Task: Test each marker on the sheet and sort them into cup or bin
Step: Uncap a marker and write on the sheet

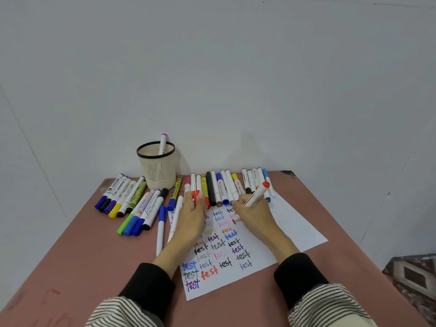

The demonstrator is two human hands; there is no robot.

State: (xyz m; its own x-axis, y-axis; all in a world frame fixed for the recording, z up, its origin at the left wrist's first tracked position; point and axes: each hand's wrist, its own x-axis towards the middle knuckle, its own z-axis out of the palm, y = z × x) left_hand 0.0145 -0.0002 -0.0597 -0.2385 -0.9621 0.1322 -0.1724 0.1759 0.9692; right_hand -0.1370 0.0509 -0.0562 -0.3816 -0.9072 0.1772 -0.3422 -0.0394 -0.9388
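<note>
A white sheet (290, 223) covered with coloured "test" words lies on the table. My right hand (253, 217) grips a white marker with a red end (258, 192), its tip down on the sheet near a fresh red mark. My left hand (192, 217) rests on the sheet's upper left and pinches a red cap (195, 195). A cream mesh cup (158, 171) with a black rim stands at the back, one pink-capped marker (163, 142) inside it. No bin is in view.
A row of capped markers (226, 187) lies along the sheet's far edge. A pile of thicker markers (128, 201) lies left of the cup, with two slim blue-and-white pens (161, 228) beside the sheet. The pink table (94, 263) ends at a white wall.
</note>
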